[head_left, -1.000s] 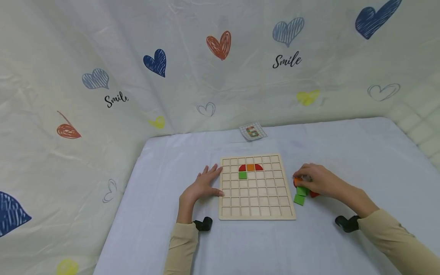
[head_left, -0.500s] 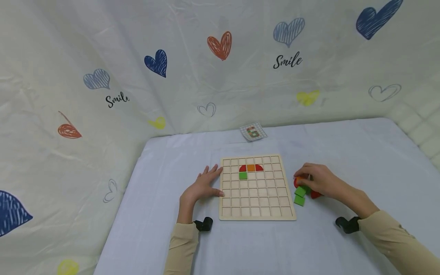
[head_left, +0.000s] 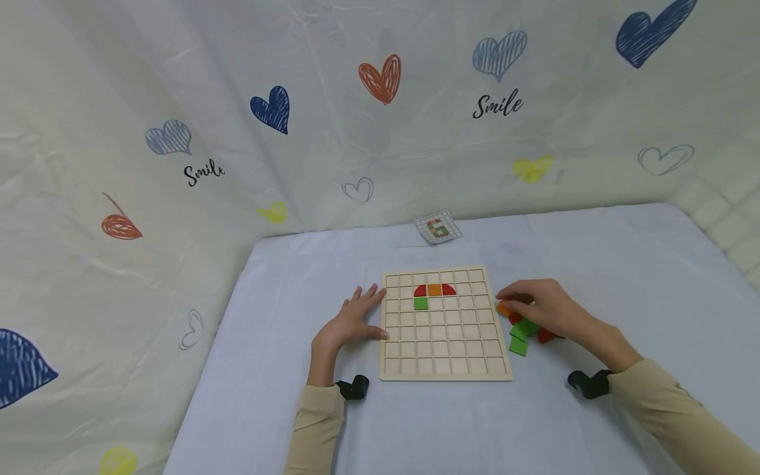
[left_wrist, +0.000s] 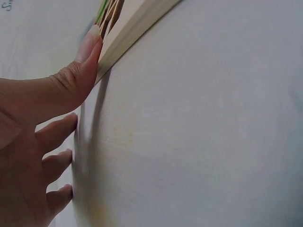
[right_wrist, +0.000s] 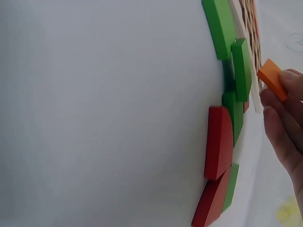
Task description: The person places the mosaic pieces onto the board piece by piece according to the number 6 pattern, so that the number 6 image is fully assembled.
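My right hand (head_left: 543, 307) pinches an orange square tile (right_wrist: 272, 79) between thumb and fingers, just off the right edge of the wooden grid board (head_left: 445, 366). Below it lies a small pile of green tiles (head_left: 518, 346) and red rounded tiles (right_wrist: 219, 142). With fingers spread, my left hand (head_left: 349, 320) rests against the board's left edge, its thumb (left_wrist: 87, 47) touching the side. In the board's upper rows sit a red quarter-round tile (head_left: 420, 290), an orange tile (head_left: 435, 289), another red tile (head_left: 448, 289) and, under the first, a green tile (head_left: 421, 303).
A small pattern card (head_left: 438, 228) with a coloured figure on a grid lies behind the board, near the back edge of the white-covered table (head_left: 297, 264). A white curtain (head_left: 320, 132) printed with hearts hangs behind.
My right hand has lifted an orange tile from the pile and moved slightly left, toward the board. A green tile in the pile has shifted a little. The left hand has stayed in place.
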`<act>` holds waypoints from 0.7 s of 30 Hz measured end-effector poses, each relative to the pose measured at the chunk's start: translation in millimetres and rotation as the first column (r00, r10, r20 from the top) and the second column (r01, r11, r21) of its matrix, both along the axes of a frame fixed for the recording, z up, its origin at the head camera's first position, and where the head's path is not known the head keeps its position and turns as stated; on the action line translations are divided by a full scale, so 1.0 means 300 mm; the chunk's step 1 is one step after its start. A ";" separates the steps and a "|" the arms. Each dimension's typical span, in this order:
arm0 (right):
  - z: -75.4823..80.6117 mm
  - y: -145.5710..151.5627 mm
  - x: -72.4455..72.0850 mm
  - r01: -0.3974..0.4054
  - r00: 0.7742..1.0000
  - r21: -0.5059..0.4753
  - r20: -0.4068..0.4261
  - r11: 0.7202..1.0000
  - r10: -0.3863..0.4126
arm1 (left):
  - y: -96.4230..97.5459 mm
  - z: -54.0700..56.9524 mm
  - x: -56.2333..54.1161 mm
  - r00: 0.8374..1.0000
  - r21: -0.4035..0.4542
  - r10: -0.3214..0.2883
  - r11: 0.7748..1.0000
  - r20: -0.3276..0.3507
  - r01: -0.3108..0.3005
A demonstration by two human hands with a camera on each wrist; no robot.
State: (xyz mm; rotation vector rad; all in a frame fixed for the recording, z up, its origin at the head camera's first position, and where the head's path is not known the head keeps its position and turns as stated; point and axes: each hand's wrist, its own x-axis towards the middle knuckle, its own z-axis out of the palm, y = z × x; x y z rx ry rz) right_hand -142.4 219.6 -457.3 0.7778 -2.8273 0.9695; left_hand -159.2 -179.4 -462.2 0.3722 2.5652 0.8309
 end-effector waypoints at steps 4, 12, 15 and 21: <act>0.006 -0.024 -0.005 -0.005 0.998 -0.032 0.057 0.999 0.006 | 0.001 -0.002 -0.001 1.000 -0.001 0.000 1.000 -0.001 0.000; 0.008 -0.076 -0.017 0.007 0.988 -0.048 0.156 0.999 0.000 | 0.001 -0.005 -0.003 1.000 -0.009 -0.003 1.000 -0.007 0.003; 0.006 -0.093 -0.023 -0.021 0.988 -0.058 0.150 0.998 0.029 | 0.001 -0.005 -0.004 1.000 -0.011 -0.004 1.000 -0.007 0.004; 0.005 -0.129 -0.036 -0.066 0.985 -0.073 0.153 0.995 0.077 | 0.001 -0.002 -0.003 1.000 -0.005 -0.005 1.000 -0.005 0.005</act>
